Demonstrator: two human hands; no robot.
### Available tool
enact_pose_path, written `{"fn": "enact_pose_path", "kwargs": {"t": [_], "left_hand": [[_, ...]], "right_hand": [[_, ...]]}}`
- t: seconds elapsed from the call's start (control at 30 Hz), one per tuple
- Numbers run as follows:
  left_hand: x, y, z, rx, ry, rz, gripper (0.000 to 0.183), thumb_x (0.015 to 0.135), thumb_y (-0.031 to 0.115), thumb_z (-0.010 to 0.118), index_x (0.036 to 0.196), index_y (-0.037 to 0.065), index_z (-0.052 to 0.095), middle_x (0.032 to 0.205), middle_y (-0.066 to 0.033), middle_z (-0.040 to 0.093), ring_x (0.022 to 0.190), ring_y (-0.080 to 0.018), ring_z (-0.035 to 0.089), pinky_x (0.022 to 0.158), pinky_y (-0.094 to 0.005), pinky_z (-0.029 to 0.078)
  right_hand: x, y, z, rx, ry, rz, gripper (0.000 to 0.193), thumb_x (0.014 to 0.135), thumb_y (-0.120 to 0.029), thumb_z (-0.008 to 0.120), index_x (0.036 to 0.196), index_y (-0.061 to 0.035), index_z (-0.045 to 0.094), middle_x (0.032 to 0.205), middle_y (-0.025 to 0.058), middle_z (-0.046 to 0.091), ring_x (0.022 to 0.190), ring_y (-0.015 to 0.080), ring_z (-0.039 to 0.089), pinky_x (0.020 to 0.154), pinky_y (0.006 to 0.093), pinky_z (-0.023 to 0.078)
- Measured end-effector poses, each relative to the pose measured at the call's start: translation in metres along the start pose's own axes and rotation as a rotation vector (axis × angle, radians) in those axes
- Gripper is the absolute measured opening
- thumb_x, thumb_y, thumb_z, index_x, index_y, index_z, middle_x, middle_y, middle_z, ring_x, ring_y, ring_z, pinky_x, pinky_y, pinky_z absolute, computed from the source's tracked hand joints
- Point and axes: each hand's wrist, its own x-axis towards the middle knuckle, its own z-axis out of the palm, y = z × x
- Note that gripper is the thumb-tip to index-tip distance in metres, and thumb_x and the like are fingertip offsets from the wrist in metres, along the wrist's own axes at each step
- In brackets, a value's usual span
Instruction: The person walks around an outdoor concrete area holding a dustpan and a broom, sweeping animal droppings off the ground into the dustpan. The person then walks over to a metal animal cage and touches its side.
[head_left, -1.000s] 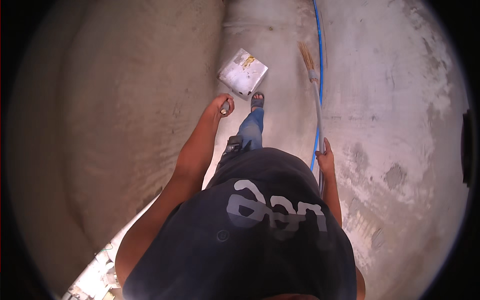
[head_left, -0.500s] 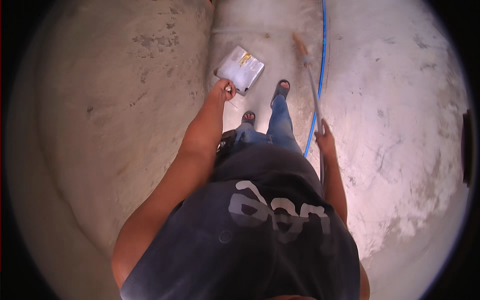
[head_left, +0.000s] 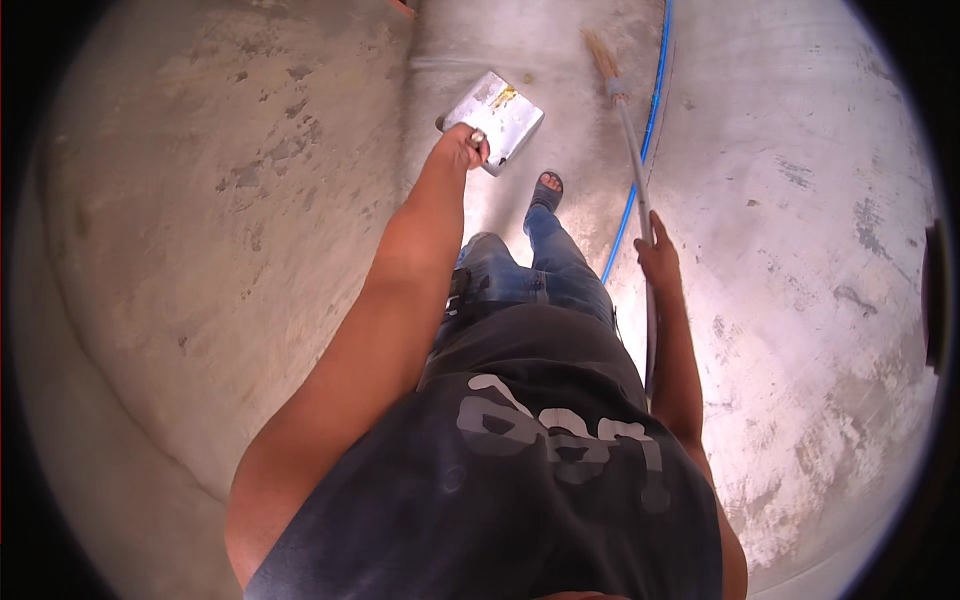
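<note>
My left hand (head_left: 463, 148) is closed around the handle of a metal dustpan (head_left: 512, 120), a boxy silver piece with a yellowish-brown stain on its top face. The pan is out ahead of me, left of my forward foot. On the right, my right hand (head_left: 659, 262) grips the grey stick of a long broom (head_left: 627, 122). Its brown bristles point away from me, farther off than the dustpan and to its right. The lower part of the stick passes behind my right forearm.
A blue hose (head_left: 655, 110) runs along the concrete floor (head_left: 560, 100), crossing under the broom stick. Scuffed, patchy concrete surfaces (head_left: 250, 180) spread on both sides. My sandalled foot (head_left: 546, 190) is between the dustpan and the broom.
The dustpan and my left hand have shifted slightly ahead and to the right. The broom head is farther ahead too. One of my feet has gone out of sight behind my bent leg.
</note>
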Motion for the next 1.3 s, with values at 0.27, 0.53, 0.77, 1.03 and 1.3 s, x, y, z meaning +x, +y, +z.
{"fn": "enact_pose_path", "kwargs": {"t": [0.27,0.53,0.77,1.03,1.3], "left_hand": [[0.050,0.022,0.069,-0.026,0.277,0.022,0.007,0.076,0.001,0.047,0.077,0.008,0.051,0.067,-0.0049,0.053,0.054,-0.0163,0.054,0.045,-0.0285,0.046],[0.052,0.026,0.086,0.054,0.287,0.011,0.005,0.079,0.006,0.047,0.081,0.009,0.051,0.071,-0.0033,0.056,0.059,-0.0139,0.055,0.048,-0.0279,0.045],[0.055,0.049,0.061,0.139,0.212,-0.098,0.006,0.079,0.005,0.043,0.079,0.008,0.049,0.066,-0.0035,0.053,0.052,-0.0138,0.054,0.047,-0.0269,0.044],[0.065,0.070,0.039,0.145,0.160,-0.032,0.004,0.079,0.006,0.044,0.081,0.007,0.047,0.064,-0.0041,0.051,0.051,-0.0149,0.052,0.047,-0.0284,0.043],[0.060,0.056,0.040,0.248,0.071,0.012,0.006,0.076,0.002,0.043,0.078,0.007,0.044,0.065,-0.0034,0.049,0.047,-0.0154,0.048,0.042,-0.0269,0.036]], "right_hand": [[-0.023,-0.002,0.004,0.050,-0.085,0.152,0.061,0.072,-0.017,0.051,0.130,-0.0131,0.035,0.110,0.0249,0.053,0.098,0.0378,0.054,0.084,0.0396,0.042],[0.029,-0.005,-0.014,-0.008,-0.006,0.061,0.061,0.073,-0.018,0.051,0.131,-0.0102,0.033,0.114,0.0234,0.051,0.101,0.0382,0.052,0.085,0.0394,0.042],[0.033,-0.017,0.043,-0.102,-0.154,0.055,0.061,0.074,-0.020,0.050,0.131,-0.0087,0.032,0.107,0.0264,0.053,0.098,0.0387,0.053,0.085,0.0405,0.042],[-0.028,-0.058,0.064,-0.070,-0.326,0.150,0.061,0.073,-0.017,0.052,0.131,-0.0121,0.033,0.105,0.0270,0.054,0.098,0.0397,0.053,0.083,0.0419,0.042],[0.011,-0.042,0.056,0.001,0.018,0.064,0.062,0.074,-0.014,0.054,0.132,-0.0142,0.033,0.060,0.0071,0.052,0.050,0.0152,0.049,0.049,0.0314,0.040]]}}
